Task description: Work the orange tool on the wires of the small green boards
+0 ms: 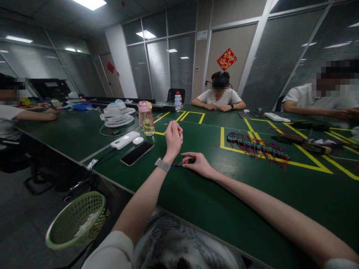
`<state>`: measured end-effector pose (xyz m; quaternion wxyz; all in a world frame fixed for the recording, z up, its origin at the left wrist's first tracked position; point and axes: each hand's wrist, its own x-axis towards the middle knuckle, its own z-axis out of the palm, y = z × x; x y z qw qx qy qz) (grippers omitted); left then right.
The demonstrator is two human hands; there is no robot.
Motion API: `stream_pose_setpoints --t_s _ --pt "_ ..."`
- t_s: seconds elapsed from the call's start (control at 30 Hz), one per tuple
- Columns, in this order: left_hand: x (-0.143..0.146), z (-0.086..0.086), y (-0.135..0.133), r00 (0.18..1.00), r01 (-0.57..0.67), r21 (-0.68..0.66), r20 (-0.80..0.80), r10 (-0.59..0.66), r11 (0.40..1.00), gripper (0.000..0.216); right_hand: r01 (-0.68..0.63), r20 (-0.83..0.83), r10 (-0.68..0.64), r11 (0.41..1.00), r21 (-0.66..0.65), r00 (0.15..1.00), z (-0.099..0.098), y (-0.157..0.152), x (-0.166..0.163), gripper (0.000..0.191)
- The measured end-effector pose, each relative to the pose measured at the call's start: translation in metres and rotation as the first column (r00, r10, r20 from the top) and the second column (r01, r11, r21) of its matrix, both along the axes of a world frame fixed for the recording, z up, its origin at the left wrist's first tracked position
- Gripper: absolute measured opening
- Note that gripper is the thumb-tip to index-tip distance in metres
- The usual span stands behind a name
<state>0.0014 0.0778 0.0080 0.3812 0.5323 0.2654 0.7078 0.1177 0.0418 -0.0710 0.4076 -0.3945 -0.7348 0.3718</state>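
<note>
My left hand (173, 139), with a watch on its wrist, is closed around a screwdriver (181, 154). A bit of orange handle shows at the fist, and the thin shaft points down. Below its tip, a small green part with coloured wires (177, 164) rests on the green tabletop. My right hand (198, 164) pinches that part from the right, between thumb and fingers. Its exact kind is too small to make out. Farther right lies a long row of similar green parts (252, 145) with red and blue wires.
Left of my hands are a phone (137, 153), a white power bank (125, 140), a white earbud case (138, 140), a pink-lidded bottle (146, 118) and white fans (117, 114). Yellow tape (297, 163) marks the table. A green basket (75, 220) stands on the floor. Other people sit around.
</note>
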Motion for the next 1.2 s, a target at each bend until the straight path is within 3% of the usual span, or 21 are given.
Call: stream_pose_setpoints --t_s 0.5,0.67,0.77,0.93,1.13,1.2 --pt "0.002 -0.006 -0.009 0.998 0.016 0.035 -0.061 -0.014 0.999 0.038 0.012 -0.007 -0.012 1.000 -0.009 1.000 0.003 -0.003 0.000 0.040" --pt "0.000 -0.007 -0.012 0.982 0.132 0.014 -0.140 -0.129 0.991 0.031 0.041 0.064 -0.047 0.995 0.086 0.997 0.001 -0.005 0.001 0.037" --pt "-0.008 -0.006 -0.011 0.949 0.174 0.012 -0.268 -0.165 0.985 0.023 0.052 0.158 -0.080 0.983 0.174 0.984 0.001 -0.005 0.000 0.022" --pt "-0.022 -0.001 -0.005 0.940 0.080 0.102 -0.340 -0.041 0.992 0.018 0.069 0.237 -0.127 0.969 0.238 0.963 -0.002 0.008 0.000 0.012" --pt "-0.026 -0.003 -0.004 0.877 -0.142 0.268 -0.413 0.247 0.953 0.021 0.041 0.240 -0.102 0.969 0.245 0.965 -0.006 0.028 0.001 0.012" --pt "-0.026 -0.003 -0.003 0.887 -0.090 0.268 -0.416 0.199 0.959 0.027 0.030 0.240 -0.090 0.970 0.243 0.967 -0.006 0.029 0.002 0.013"
